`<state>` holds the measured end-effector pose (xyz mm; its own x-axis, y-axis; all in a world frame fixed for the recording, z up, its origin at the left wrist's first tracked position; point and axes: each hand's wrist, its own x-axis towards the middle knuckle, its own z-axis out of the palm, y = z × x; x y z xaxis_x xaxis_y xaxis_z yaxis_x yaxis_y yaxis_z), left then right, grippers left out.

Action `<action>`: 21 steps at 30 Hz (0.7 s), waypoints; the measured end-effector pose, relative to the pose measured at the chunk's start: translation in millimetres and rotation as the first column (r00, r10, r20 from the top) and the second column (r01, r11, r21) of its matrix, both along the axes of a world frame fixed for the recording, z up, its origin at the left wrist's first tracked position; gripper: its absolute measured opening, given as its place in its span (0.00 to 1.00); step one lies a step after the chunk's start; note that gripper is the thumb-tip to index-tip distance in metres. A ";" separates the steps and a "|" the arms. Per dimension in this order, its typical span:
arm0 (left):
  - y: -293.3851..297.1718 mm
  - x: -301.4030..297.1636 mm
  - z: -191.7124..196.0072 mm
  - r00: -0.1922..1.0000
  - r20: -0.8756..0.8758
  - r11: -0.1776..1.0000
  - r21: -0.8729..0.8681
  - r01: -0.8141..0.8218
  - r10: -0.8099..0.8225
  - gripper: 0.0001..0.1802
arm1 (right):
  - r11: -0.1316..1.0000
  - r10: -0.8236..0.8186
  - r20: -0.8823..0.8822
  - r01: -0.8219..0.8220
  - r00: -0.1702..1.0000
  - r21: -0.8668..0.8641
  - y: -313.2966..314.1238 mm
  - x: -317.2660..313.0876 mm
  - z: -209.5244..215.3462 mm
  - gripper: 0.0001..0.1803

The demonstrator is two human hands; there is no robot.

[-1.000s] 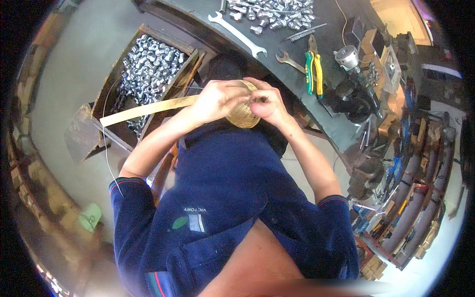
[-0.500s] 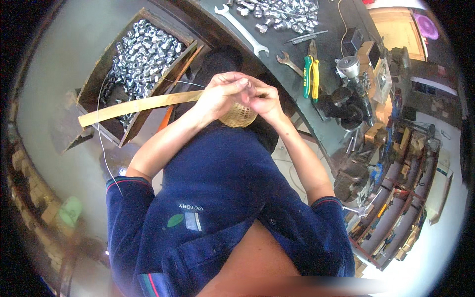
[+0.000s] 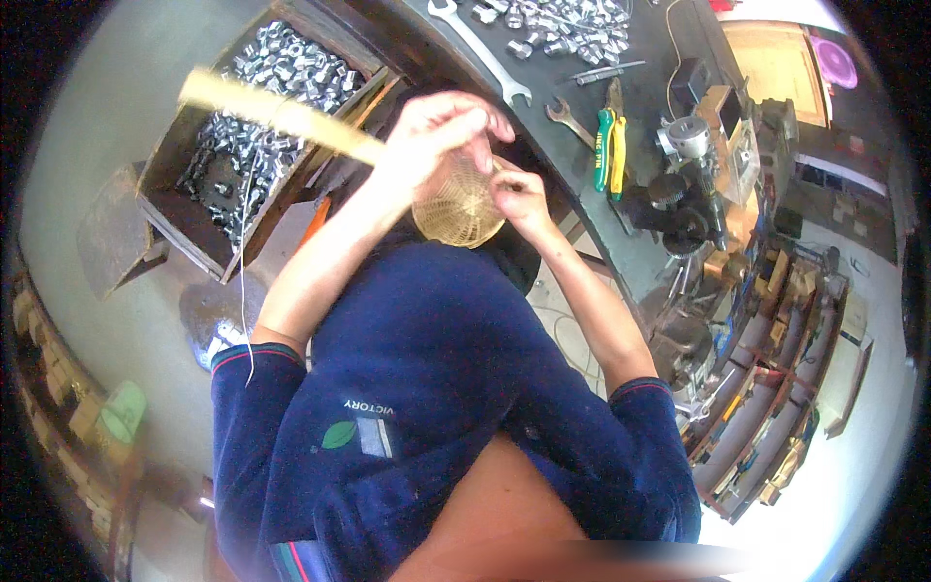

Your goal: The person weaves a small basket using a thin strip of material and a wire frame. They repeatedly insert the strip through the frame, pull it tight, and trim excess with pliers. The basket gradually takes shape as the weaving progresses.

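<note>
A small round woven basket (image 3: 464, 215) of pale strips hangs in front of my torso, its bottom showing. My right hand (image 3: 524, 202) pinches its edge on the right side. My left hand (image 3: 436, 131) is above the basket's left part, fingers stretched and apart, with no visible grip on it. A flat bamboo-like strip (image 3: 281, 114) runs out to the left from beneath my left hand; its inner end is hidden there. Left of my forearm, a thin pale wire (image 3: 243, 281) dangles, its lower end near my sleeve.
An open wooden box (image 3: 199, 238) of metal fittings (image 3: 291, 73) stands at left. The dark workbench (image 3: 567, 145) on the right carries a double-ended wrench (image 3: 482, 50), an adjustable wrench (image 3: 567, 118), green-and-yellow pliers (image 3: 609, 150) and more fittings (image 3: 572, 27). Shelving (image 3: 776, 373) stands far right.
My left hand has lifted and its fingers have spread away from my right hand. The strip's free end has swung upward, more of the basket shows, and the wire has shifted right.
</note>
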<state>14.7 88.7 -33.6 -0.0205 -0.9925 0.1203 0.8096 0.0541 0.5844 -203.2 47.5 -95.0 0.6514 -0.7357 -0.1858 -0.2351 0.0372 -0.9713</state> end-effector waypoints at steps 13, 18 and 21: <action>7.8 -31.1 -55.8 0.620 0.761 0.968 -0.040 -0.249 0.191 0.15 | 0.992 -0.129 0.018 0.129 0.992 -0.018 9.1 -13.9 6.2 0.05; -10.0 -35.6 -60.7 0.848 0.527 0.998 0.059 0.029 -0.055 0.13 | 0.988 -0.150 0.015 0.150 0.989 0.023 11.4 -16.2 8.2 0.06; -5.3 -34.8 -65.9 0.896 0.437 0.993 0.113 0.025 -0.072 0.13 | 0.985 -0.169 0.021 0.168 0.985 0.034 12.5 -15.8 10.1 0.07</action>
<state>-20.1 83.4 -99.4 -0.0965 -0.9952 -0.0134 0.4686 -0.0573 0.8815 -219.1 60.0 -84.9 0.5230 -0.8292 -0.1971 -0.1998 0.1055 -0.9741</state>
